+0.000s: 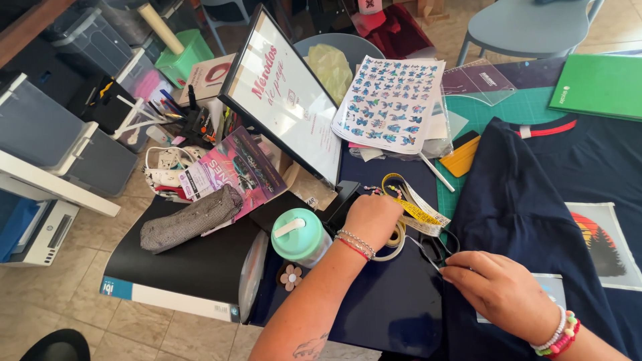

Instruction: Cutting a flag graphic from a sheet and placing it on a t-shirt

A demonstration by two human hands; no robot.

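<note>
Evidently the work is at an early stage: tools are being gathered, and the dark navy T-shirt point(535, 200) is laid flat on the desk point(388, 314) at about three o'clock, its collar towards twelve o'clock. A print of a sunset with trees point(602, 244) lies on the shirt near the right edge; whether it is already fixed to the cloth cannot be told. The left hand point(371, 220), at centre, is curled with fingers closed over a coiled yellow measuring tape point(418, 210), whose loose end trails towards two o'clock. The right hand point(498, 287), at five o'clock, rests on the shirt with fingers together and extended towards nine o'clock, fingertips touching black-handled scissors point(435, 247) that lie between the two hands. A mint-lidded cup point(297, 234) stands just beside the left wrist at nine o'clock. At twelve o'clock lie a sticker sheet point(394, 100) and a framed sign point(284, 93). By appearance, measuring and cutting are not yet done.
</note>
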